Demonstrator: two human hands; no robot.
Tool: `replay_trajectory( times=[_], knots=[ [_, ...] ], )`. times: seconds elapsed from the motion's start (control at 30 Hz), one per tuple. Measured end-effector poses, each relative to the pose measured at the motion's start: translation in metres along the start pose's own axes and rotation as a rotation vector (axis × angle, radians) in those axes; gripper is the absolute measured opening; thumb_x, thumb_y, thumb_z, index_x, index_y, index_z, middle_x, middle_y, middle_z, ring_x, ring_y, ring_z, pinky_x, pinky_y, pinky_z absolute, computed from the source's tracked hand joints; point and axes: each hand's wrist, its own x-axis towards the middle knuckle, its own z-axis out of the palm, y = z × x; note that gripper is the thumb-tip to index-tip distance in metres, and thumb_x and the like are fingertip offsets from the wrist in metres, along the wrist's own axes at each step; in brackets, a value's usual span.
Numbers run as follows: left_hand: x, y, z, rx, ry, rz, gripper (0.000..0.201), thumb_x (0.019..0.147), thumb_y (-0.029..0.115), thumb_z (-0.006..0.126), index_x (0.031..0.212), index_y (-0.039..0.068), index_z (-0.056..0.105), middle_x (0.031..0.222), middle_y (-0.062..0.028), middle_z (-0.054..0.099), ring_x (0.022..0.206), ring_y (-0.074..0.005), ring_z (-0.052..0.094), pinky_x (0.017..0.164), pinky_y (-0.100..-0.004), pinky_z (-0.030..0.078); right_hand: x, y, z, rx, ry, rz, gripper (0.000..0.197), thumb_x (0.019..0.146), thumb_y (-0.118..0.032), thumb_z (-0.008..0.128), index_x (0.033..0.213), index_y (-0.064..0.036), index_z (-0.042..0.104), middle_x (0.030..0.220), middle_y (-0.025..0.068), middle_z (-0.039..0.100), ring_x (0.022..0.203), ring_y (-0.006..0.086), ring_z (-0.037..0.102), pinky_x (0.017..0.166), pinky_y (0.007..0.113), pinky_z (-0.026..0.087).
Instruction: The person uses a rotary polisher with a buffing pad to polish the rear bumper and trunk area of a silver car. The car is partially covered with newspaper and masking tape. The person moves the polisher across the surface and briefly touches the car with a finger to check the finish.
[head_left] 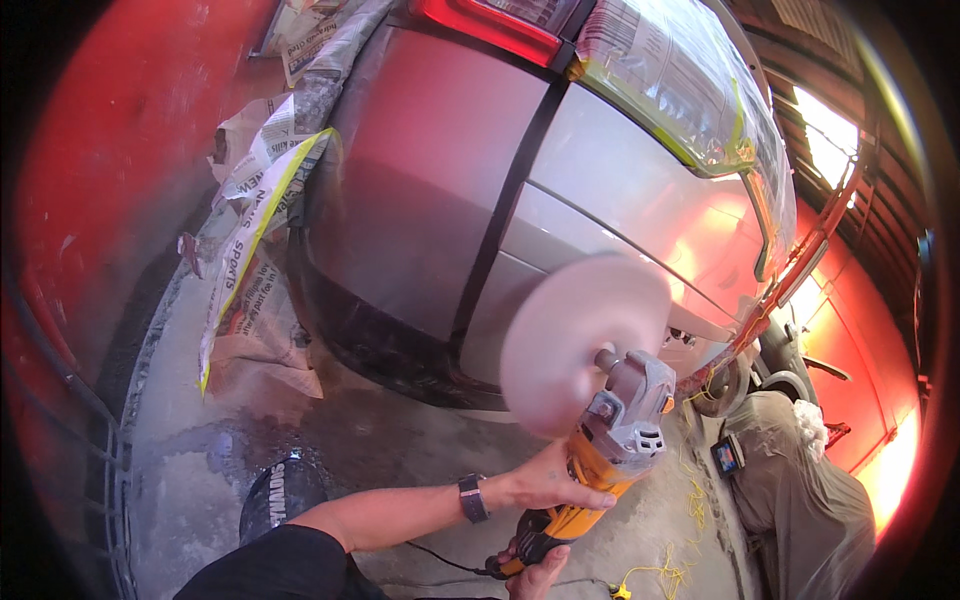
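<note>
A yellow-and-black power polisher [603,470] is held in both my hands. My left hand [550,480], with a watch on its wrist, wraps round the front of the yellow body. My right hand [540,575] closes round the black rear end, low in the picture. At the tool's grey head is a large round pale buffing pad [560,340], smeared as if spinning. The pad overlaps the lower part of the silver car panel [585,215]; whether its face touches the panel cannot be made out. A dark gap [490,245] divides this panel from a shaded rear section [420,160].
Yellow-edged newspaper masking [262,205] hangs beside the car; film and newspaper [655,75] cover the window. Black cord [440,552] trails from the tool. Yellow string [695,500] lies on the concrete floor. A draped cover [800,490] stands right, red wall [90,180] left.
</note>
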Motion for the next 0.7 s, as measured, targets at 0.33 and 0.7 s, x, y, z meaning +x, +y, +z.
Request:
replay_trajectory(
  times=[0.33, 0.7],
  knots=[
    [-0.095, 0.058, -0.059, -0.021, 0.142, -0.058, 0.078, 0.078, 0.012, 0.091, 0.145, 0.002, 0.052, 0.137, -0.0079, 0.063, 0.125, -0.0182, 0.059, 0.109, -0.0391, 0.048, -0.002, 0.022, 0.120, 0.066, -0.162, -0.197, 0.084, 0.081, -0.068, 0.077, 0.119, 0.0056, 0.063, 0.096, 0.0086, 0.071, 0.078, 0.0188, 0.070, 0.064, 0.033, 0.057],
    [-0.175, 0.128, -0.063, 0.083, 0.296, 0.192, 0.099, 0.065, 0.024, 0.095, 0.145, 0.002, 0.040, 0.128, -0.0165, 0.059, 0.122, -0.0332, 0.060, 0.105, -0.0490, 0.051, 0.009, 0.029, 0.196, -0.035, -0.629, -0.378, 0.078, 0.083, -0.049, 0.085, 0.135, 0.0035, 0.061, 0.120, 0.0187, 0.074, 0.113, 0.0265, 0.072, 0.096, 0.036, 0.054]
  ],
)
